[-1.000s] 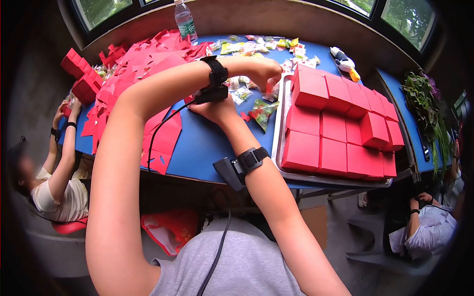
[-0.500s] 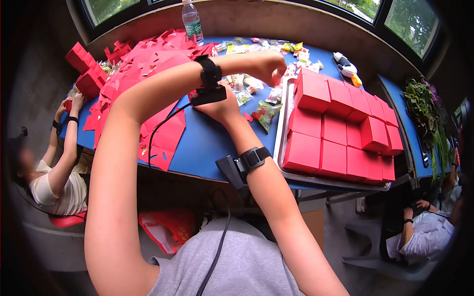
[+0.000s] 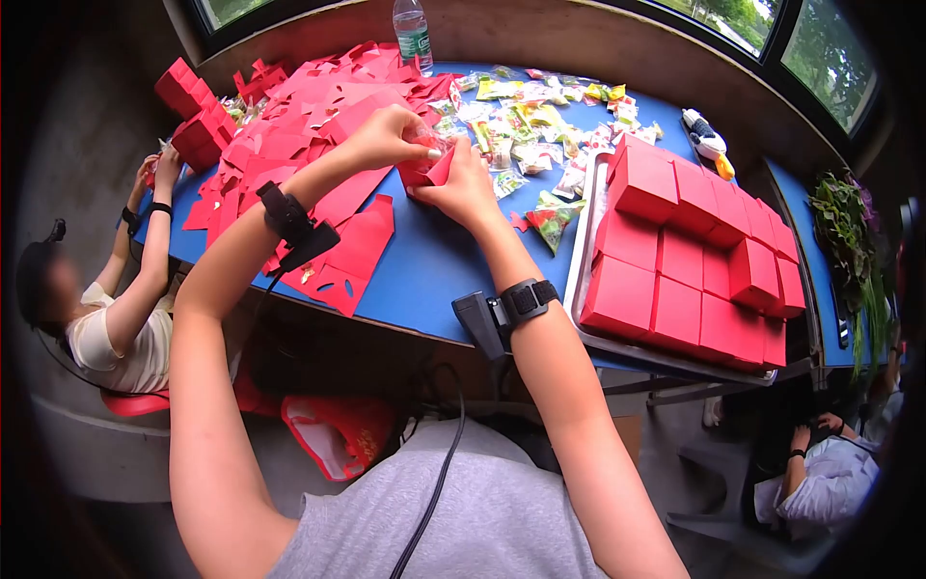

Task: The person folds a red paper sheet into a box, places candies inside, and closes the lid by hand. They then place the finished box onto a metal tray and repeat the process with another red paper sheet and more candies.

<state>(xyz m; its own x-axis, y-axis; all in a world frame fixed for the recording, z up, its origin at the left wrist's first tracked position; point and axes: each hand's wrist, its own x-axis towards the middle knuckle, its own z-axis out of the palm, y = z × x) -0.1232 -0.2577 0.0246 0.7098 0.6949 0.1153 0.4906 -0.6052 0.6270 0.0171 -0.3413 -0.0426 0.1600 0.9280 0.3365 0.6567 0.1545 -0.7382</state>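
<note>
In the head view, a small red paper box (image 3: 431,176) is held above the blue table edge, its top open. My right hand (image 3: 463,188) wraps round its right side. At the box's mouth, my left hand (image 3: 394,137) has its fingers bent and closed on a clear plastic-wrapped packet (image 3: 424,142); what is inside the wrap cannot be made out. Flat red paper cut-outs (image 3: 299,135) lie heaped left of my hands. Small wrapped snack packets (image 3: 531,125) are scattered just beyond and to the right.
A metal tray (image 3: 590,207) of closed red boxes (image 3: 666,256) stands at the right, some stacked. A water bottle (image 3: 413,39) is at the back. At the left, a person (image 3: 125,309) works by stacked red boxes (image 3: 198,121). Another person (image 3: 820,454) sits at the right.
My left hand has come back leftward from over the snack packets to the box's mouth. The box in my right hand, hidden before behind my left arm, now shows. The camera view shifted slightly.
</note>
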